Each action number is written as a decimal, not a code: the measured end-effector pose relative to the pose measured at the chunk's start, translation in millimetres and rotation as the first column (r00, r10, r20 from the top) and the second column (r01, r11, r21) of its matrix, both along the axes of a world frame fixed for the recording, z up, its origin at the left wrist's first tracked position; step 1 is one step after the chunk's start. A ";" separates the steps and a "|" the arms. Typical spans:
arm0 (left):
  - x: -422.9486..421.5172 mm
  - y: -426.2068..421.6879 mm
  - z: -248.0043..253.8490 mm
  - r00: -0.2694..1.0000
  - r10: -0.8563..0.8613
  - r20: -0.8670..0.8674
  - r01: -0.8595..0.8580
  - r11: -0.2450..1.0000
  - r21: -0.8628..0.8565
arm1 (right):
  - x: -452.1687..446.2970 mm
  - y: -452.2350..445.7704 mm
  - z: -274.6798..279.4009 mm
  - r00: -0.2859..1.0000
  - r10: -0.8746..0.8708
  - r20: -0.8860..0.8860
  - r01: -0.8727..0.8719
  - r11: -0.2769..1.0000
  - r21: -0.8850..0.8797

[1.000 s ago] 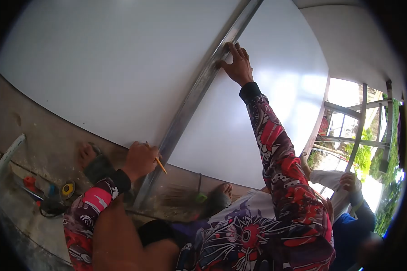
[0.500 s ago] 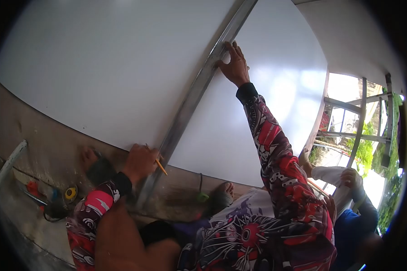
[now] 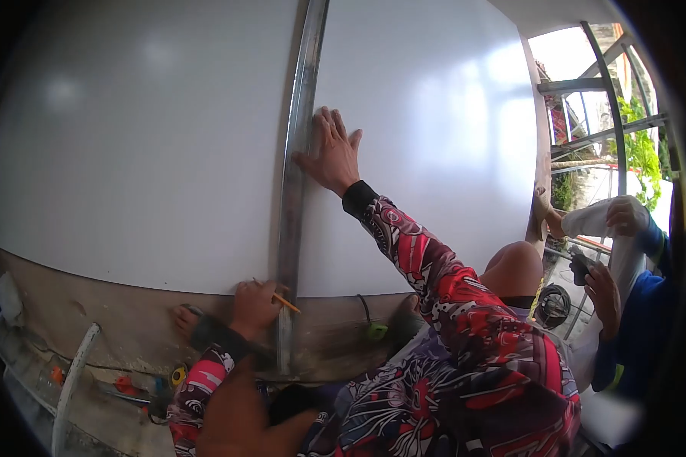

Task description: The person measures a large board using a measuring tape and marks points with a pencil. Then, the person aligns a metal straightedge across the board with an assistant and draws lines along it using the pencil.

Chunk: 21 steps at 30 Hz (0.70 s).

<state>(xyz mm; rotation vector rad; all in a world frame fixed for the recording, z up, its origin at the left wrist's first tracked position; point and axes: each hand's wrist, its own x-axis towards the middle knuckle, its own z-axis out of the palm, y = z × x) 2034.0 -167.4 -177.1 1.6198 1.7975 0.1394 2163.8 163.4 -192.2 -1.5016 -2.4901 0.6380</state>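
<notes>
A white sheet fills most of the view, with a long grey metal bar lying across it from the top to past its near edge. My left hand is closed around a yellow pencil, beside the bar at the sheet's near edge. The pencil's pointed end reaches over the bar. My right hand lies spread on the right side of the bar, its thumb reaching onto the metal and its other fingers near the bar's edge.
A yellow tape measure and other tools lie at lower left near a whitish bar. A co-worker in blue sits at right, holding a dark object. Behind stands a metal frame. My feet are by the sheet's near edge.
The view has turned, so the bar now stands nearly upright in it. My right hand appears lower along the bar. My left hand still holds the pencil by the sheet's edge.
</notes>
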 end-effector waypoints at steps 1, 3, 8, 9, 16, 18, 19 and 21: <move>0.9 -3.6 -5.5 1.000 -0.008 -0.023 0.008 1.000 0.005 | 0.5 -4.4 -6.3 1.000 -0.018 0.006 0.018 1.000 0.006; 1.0 -8.5 -6.0 0.999 -0.013 -0.051 0.013 1.000 -0.001 | -6.7 -4.5 -7.2 0.999 -0.047 0.001 0.047 0.998 0.030; 1.6 -8.1 -1.3 0.999 0.015 -0.037 -0.010 0.992 0.125 | -12.0 10.6 15.3 0.995 -0.031 0.098 0.040 0.995 -0.091; 3.9 -11.3 1.0 0.999 0.031 -0.018 -0.029 0.991 0.131 | -15.0 16.3 16.8 0.995 -0.021 0.098 0.033 0.993 -0.113; 0.8 -7.8 1.0 0.999 0.047 0.012 -0.048 0.997 0.067 | -28.4 73.5 13.8 1.000 -0.004 0.022 0.006 0.996 -0.089; 2.1 -9.8 0.0 0.999 0.047 0.017 -0.048 0.997 0.052 | -27.6 73.9 17.3 1.000 -0.025 0.006 0.025 0.993 -0.114; 1.7 -9.1 1.2 0.999 0.045 0.015 -0.045 0.998 0.038 | -26.0 73.9 13.0 1.000 -0.019 0.007 0.019 0.995 -0.097; -0.5 -6.3 1.7 0.999 0.041 0.003 -0.041 0.999 0.029 | -26.9 76.2 11.2 0.999 -0.033 -0.006 0.032 0.996 -0.085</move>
